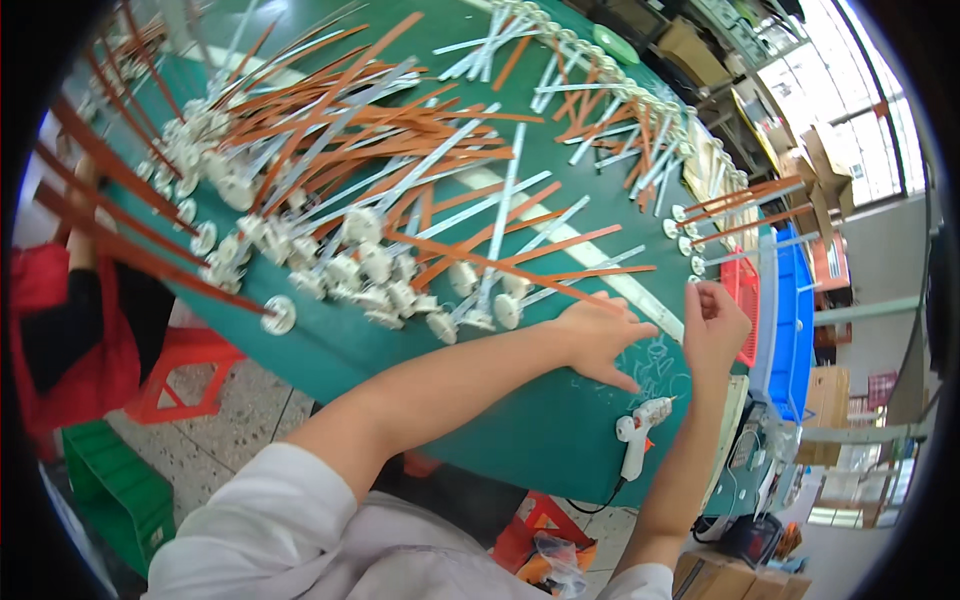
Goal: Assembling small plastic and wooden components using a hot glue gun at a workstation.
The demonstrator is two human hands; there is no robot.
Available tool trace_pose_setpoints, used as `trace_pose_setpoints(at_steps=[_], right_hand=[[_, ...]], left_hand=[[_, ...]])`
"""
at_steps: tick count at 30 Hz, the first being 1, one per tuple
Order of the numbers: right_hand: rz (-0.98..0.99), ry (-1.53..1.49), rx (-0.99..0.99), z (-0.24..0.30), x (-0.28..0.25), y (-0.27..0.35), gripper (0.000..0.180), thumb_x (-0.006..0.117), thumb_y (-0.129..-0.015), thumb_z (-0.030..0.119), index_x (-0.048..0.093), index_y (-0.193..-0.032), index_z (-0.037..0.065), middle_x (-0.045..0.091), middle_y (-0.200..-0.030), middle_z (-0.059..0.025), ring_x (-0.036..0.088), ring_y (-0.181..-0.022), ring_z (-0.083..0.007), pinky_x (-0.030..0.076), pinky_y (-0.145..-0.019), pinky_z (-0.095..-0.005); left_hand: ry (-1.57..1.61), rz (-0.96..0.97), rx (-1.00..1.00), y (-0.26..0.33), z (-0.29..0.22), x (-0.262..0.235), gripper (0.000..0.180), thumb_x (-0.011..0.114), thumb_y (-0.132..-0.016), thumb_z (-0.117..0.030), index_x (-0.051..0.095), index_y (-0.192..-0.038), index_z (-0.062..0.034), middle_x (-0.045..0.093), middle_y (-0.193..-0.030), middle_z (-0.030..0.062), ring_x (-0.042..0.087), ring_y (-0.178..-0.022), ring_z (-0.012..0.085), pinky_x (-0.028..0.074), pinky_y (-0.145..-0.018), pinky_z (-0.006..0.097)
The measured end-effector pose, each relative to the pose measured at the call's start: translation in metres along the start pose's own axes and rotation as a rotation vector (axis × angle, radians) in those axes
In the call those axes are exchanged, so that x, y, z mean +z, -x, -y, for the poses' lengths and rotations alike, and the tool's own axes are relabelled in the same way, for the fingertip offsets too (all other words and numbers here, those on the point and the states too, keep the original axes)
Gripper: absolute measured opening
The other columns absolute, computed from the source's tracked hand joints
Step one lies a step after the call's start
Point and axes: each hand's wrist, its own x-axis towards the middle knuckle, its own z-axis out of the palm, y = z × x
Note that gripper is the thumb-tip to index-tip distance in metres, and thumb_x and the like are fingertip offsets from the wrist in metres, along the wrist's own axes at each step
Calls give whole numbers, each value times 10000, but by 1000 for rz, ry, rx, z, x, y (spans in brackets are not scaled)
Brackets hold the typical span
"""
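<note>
My left hand [605, 338] is open over the green table, its fingers spread and nothing in its palm. To its right my right hand [716, 325] is raised with fingers curled together; what they hold, if anything, is too small to make out. Just beyond its fingertips, a short row of white round discs [697, 266] carries upright brown and silver strips. A white glue gun [640, 435] lies below and between my hands, its cord running off the table's near edge. Clear glue strings [655, 368] are scattered beside my left thumb.
A large heap of white discs [372, 262] with brown strips [390, 145] and silver strips covers the left. More line the far edge. Red [742, 300] and blue bins [790, 330] stand right. At left sits another person in red [60, 330], near a red stool [190, 375].
</note>
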Motion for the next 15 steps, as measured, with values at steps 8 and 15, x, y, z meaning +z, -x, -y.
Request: trace_pose_setpoints(at_steps=[8, 15], right_hand=[[261, -122, -796, 185, 114, 37, 236, 713, -790, 31, 686, -1025, 40, 690, -943, -121, 639, -957, -320, 525, -799, -420], [276, -195, -852, 223, 140, 15, 282, 705, -781, 27, 692, -1058, 77, 689, -1007, -93, 630, -968, -324, 529, -837, -434]], left_hand=[[-51, -129, 175, 7, -10, 4, 625, 814, -684, -522, 660, -1089, -72, 654, -976, 79, 589, -1053, 293, 460, -913, 420], [-141, -109, 178, 4, 5, 23, 572, 835, -668, -525, 684, -979, -70, 659, -931, 84, 596, -1050, 299, 471, -944, 445]])
